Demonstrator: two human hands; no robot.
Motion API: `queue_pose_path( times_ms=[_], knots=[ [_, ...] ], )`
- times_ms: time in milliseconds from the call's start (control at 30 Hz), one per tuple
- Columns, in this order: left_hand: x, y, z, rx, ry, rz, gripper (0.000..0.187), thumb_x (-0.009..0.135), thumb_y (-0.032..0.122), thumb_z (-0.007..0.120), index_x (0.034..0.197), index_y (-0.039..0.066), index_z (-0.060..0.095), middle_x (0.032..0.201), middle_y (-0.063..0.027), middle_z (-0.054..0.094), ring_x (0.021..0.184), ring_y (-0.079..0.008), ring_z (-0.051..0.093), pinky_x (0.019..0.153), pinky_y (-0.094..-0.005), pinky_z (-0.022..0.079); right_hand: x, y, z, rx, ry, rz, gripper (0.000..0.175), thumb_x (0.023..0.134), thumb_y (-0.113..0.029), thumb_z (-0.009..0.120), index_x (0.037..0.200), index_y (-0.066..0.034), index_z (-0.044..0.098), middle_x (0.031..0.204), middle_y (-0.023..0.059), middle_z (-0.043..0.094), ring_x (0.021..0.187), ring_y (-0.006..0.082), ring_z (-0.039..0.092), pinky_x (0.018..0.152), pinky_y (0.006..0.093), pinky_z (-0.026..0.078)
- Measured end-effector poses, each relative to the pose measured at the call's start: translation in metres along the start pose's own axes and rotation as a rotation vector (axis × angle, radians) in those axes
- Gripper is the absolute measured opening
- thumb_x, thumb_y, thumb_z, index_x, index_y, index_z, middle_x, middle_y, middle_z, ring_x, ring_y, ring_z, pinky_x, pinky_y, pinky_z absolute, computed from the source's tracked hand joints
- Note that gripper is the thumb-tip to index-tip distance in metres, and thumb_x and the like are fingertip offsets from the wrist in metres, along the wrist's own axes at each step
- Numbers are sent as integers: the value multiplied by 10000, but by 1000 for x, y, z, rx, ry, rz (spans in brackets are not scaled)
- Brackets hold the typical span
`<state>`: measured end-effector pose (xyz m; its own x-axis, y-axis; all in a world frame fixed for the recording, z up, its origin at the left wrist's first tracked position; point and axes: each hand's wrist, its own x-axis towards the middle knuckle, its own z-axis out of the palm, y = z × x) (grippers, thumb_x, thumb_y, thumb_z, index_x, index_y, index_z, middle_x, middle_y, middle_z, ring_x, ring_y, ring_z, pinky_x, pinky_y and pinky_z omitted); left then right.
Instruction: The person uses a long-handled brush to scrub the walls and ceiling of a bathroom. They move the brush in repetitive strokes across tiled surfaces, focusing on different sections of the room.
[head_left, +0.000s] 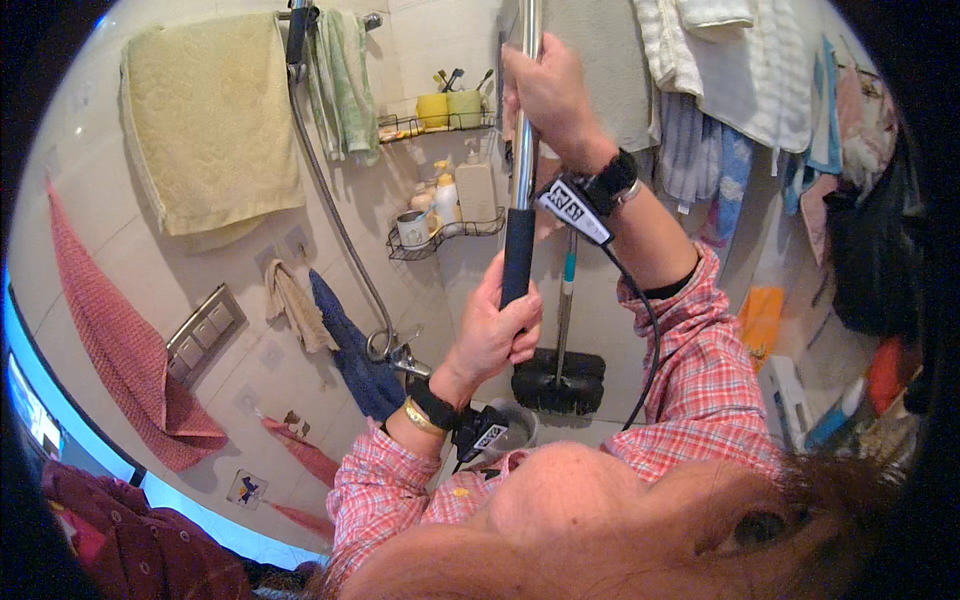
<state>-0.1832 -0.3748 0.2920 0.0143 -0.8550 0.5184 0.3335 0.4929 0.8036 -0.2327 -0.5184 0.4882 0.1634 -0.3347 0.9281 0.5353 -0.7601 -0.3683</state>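
Note:
A shiny metal pole (524, 176) with a black foam grip (519, 244) runs upright through the middle of the view. My left hand (491, 326) is closed around the lower part of the black grip. Higher up, my right hand (559, 94) holds the bare metal, its fingers wrapped around the pole. The pole's upper end runs out of the picture. Behind it, lower down, stands a black broom head (559, 379) on a metal and teal handle, beside a grey-white bucket (521, 427) partly hidden by my left wrist and its strapped device.
Wire shelves (446, 232) with bottles and cups fill the corner. A shower hose (330, 195) hangs left of them, near a yellow towel (214, 124). Pink towels (112, 322) and a switch panel (206, 334) line the left wall. White towels (765, 75) hang at right.

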Motion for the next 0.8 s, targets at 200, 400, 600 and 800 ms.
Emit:
queue_pose_path(
  times_ms=[200, 400, 600, 800],
  knots=[
    [-9, -2, -5, 45, 75, 3, 661, 913, 53, 528, 1457, 185, 177, 734, -1, 436, 443, -75, 400, 355, -212, 331, -5, 15, 12, 125, -11, 125, 125, 853, -91, 550, 892, -20, 455, 636, 15, 505, 468, 90, 510, 388, 260, 444],
    [-14, 3, -2, 80, 144, 47, 622, 908, 49, 529, 1430, 177, 215, 732, -2, 438, 439, -69, 398, 349, -210, 340, -3, 10, 28, 191, -32, 167, 130, 851, -93, 558, 875, -22, 451, 638, 17, 512, 469, 91, 502, 390, 254, 437],
    [-22, 37, -10, 103, 162, 86, 472, 905, 52, 535, 1316, 145, 321, 711, 5, 438, 421, -56, 382, 339, -195, 329, 12, 0, 60, 277, -62, 159, 136, 834, -87, 548, 868, -5, 445, 659, 46, 514, 477, 120, 508, 418, 278, 455],
    [-31, 70, -15, 110, 157, 83, 441, 901, 64, 551, 1287, 142, 352, 690, 9, 432, 420, -49, 370, 334, -187, 307, 26, -15, 85, 104, 14, 90, 123, 868, -113, 545, 873, -17, 469, 663, 32, 528, 504, 104, 524, 436, 266, 461]
  ],
)
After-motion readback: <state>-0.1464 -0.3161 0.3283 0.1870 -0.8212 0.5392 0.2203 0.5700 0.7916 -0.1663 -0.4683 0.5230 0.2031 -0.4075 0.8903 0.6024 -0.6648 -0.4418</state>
